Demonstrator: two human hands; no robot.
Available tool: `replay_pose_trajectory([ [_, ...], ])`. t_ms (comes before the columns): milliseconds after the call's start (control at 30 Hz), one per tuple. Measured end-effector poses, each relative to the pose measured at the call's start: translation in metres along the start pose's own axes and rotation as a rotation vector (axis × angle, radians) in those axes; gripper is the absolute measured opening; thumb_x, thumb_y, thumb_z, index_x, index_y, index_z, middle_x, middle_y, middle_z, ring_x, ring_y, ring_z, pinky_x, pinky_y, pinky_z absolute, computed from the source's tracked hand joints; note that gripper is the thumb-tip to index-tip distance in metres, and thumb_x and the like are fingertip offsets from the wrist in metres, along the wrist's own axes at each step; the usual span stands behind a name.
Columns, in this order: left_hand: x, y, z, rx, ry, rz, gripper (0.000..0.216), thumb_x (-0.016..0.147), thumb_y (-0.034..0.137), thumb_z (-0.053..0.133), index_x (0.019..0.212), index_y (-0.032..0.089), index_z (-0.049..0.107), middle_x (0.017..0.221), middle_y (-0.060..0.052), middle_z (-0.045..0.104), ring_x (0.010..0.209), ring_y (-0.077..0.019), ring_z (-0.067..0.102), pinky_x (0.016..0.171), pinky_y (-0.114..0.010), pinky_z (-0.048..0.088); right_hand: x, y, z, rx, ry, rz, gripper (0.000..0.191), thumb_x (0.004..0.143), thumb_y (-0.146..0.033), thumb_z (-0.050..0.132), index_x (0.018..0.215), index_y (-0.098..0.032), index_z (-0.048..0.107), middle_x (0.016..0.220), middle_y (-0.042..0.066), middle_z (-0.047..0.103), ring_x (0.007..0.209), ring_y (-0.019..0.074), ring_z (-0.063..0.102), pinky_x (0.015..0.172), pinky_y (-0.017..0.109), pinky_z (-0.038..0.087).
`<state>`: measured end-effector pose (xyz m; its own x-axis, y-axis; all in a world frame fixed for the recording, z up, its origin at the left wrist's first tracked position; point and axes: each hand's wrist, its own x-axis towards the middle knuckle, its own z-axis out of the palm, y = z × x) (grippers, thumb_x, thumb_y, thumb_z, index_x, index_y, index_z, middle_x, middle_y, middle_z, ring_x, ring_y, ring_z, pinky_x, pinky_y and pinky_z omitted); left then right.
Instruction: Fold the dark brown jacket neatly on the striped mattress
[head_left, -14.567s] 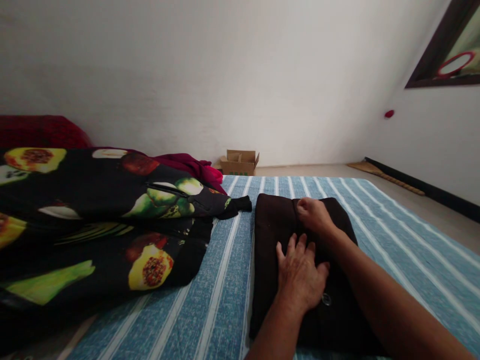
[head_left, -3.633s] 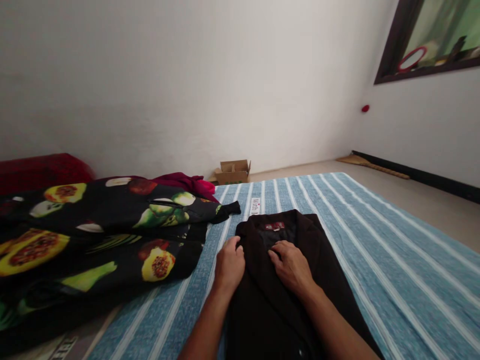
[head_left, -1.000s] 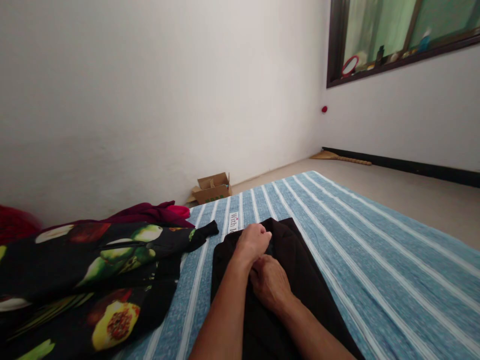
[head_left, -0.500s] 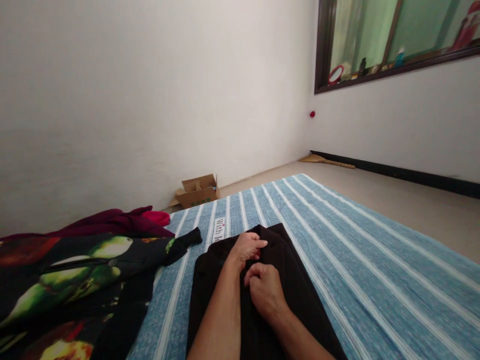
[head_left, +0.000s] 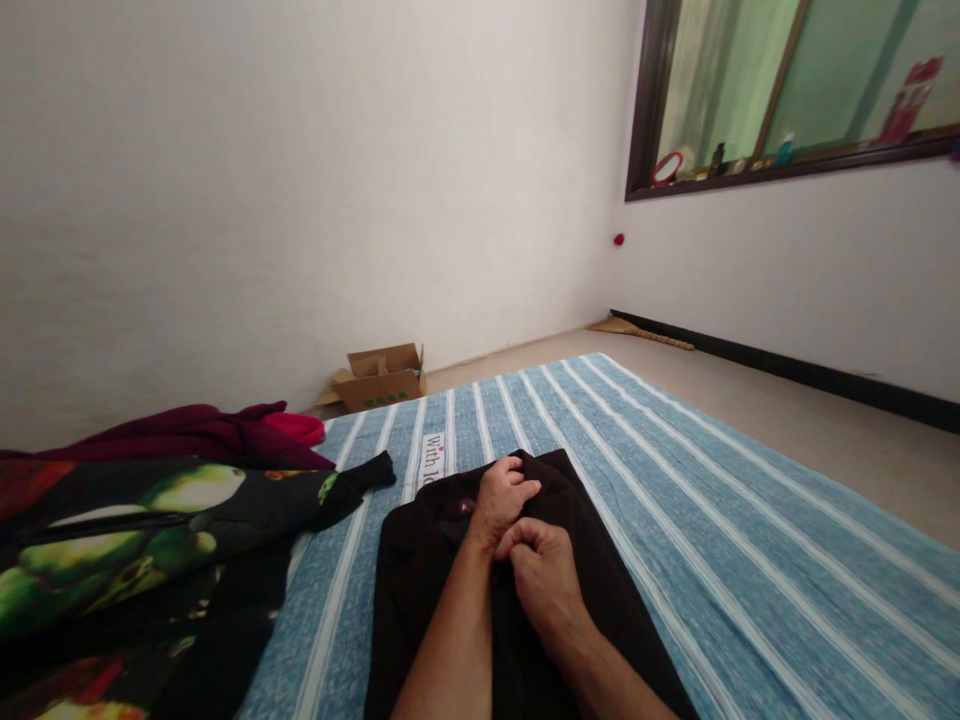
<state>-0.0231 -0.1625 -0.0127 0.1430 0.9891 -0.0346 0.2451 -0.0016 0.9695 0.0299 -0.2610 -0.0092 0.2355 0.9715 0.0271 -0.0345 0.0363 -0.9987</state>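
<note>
1. Room: pale wall (head_left: pixel 360 200), window (head_left: pixel 637 110) at right, cardboard box (head_left: pixel 384 388) by the wall. Blue striped cover (head_left: pixel 720 530) spread below.
2. Dark jacket (head_left: pixel 401 590) lies front up on the cover, collar at the far end, sleeves not in sight, lower end out of frame. Printed garment (head_left: pixel 150 510) to its left, apart.
3. Left hand (head_left: pixel 507 498): on the collar and lapel area, fingers loosely bent. Cannot tell whether its grip has cloth.
4. Right hand (head_left: pixel 541 570): just nearer, over the jacket front, fingers curled in, tips close together. Grip nearly closed; any pinched cloth is hidden.
5. Handling, judged by eye: soft, matt, middling weight, not slippery, hardly fragile. Collar probably stiffer than the body, which should sag if lifted from one point.
6. Best holds: lapel edges for small adjustments; both side edges, palms beneath, for lifting.
</note>
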Motion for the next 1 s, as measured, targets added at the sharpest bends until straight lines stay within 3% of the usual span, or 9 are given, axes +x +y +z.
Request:
replay_pose_trajectory([
  [167,0.002,-0.011,0.001,-0.066,0.039,0.047,0.044,0.055,0.008,0.063,0.097,0.012,0.054,0.051,0.009,0.05,0.048,-0.0083,0.048,0.047,-0.019,0.038,-0.005,-0.051,-0.032,-0.162,-0.096,-0.13,0.02,0.064,-0.014,0.043,0.06,-0.017,0.063,0.054,-0.003,0.057,0.053,0.0106,0.049,0.052,0.021,0.036],
  [267,0.002,-0.015,0.002,-0.152,0.019,0.072,0.047,0.054,0.009,0.063,0.1,0.013,0.053,0.057,0.006,0.058,0.052,-0.0109,0.055,0.05,-0.02,0.041,0.017,-0.068,-0.061,-0.29,-0.038,-0.212,0.021,0.07,-0.017,0.047,0.075,-0.017,0.067,0.061,-0.002,0.063,0.057,0.0114,0.055,0.055,0.021,0.039],
  [367,0.002,-0.015,0.002,-0.182,-0.012,0.082,0.046,0.053,0.007,0.061,0.099,0.013,0.053,0.065,0.002,0.064,0.059,-0.0131,0.059,0.054,-0.022,0.044,0.062,-0.053,-0.083,-0.392,-0.088,-0.066,0.027,0.07,-0.014,0.046,0.088,-0.015,0.066,0.05,-0.002,0.059,0.048,0.0117,0.055,0.048,0.021,0.04],
  [433,0.002,-0.014,0.002,-0.173,-0.011,0.091,0.045,0.053,0.007,0.06,0.097,0.013,0.053,0.064,0.003,0.064,0.059,-0.0128,0.059,0.054,-0.021,0.044,0.093,-0.033,-0.091,-0.467,-0.215,0.166,0.034,0.071,-0.013,0.046,0.1,-0.013,0.062,0.042,-0.003,0.054,0.037,0.0113,0.05,0.04,0.02,0.036],
  [533,0.001,-0.012,0.002,-0.187,-0.024,0.083,0.044,0.054,0.007,0.06,0.098,0.014,0.053,0.064,0.004,0.064,0.058,-0.0126,0.059,0.053,-0.021,0.044,0.124,-0.005,-0.099,-0.428,-0.396,0.282,0.038,0.076,-0.021,0.048,0.112,-0.012,0.058,0.038,-0.003,0.054,0.03,0.0106,0.045,0.034,0.019,0.032],
  [633,0.0,-0.01,0.002,-0.197,-0.043,0.079,0.044,0.055,0.007,0.059,0.098,0.013,0.053,0.066,0.003,0.065,0.06,-0.0126,0.06,0.054,-0.021,0.045,0.138,0.012,-0.105,-0.363,-0.54,0.287,0.042,0.078,-0.027,0.051,0.117,-0.012,0.056,0.037,-0.004,0.053,0.029,0.0096,0.043,0.03,0.018,0.029],
  [767,-0.002,-0.007,0.002,-0.176,-0.041,0.079,0.044,0.056,0.007,0.06,0.1,0.013,0.053,0.068,0.002,0.066,0.063,-0.0137,0.061,0.057,-0.022,0.046,0.147,0.025,-0.111,-0.312,-0.674,0.259,0.036,0.078,-0.031,0.054,0.108,-0.013,0.061,0.037,-0.005,0.052,0.029,0.0082,0.043,0.028,0.016,0.027],
  [1000,0.001,-0.011,0.002,-0.202,-0.061,0.065,0.047,0.057,0.011,0.062,0.103,0.013,0.052,0.073,-0.001,0.068,0.069,-0.0178,0.064,0.06,-0.025,0.048,0.15,0.027,-0.109,-0.25,-0.689,0.265,0.033,0.076,-0.027,0.055,0.106,-0.016,0.06,0.04,-0.005,0.055,0.03,0.0086,0.046,0.028,0.016,0.03],
])
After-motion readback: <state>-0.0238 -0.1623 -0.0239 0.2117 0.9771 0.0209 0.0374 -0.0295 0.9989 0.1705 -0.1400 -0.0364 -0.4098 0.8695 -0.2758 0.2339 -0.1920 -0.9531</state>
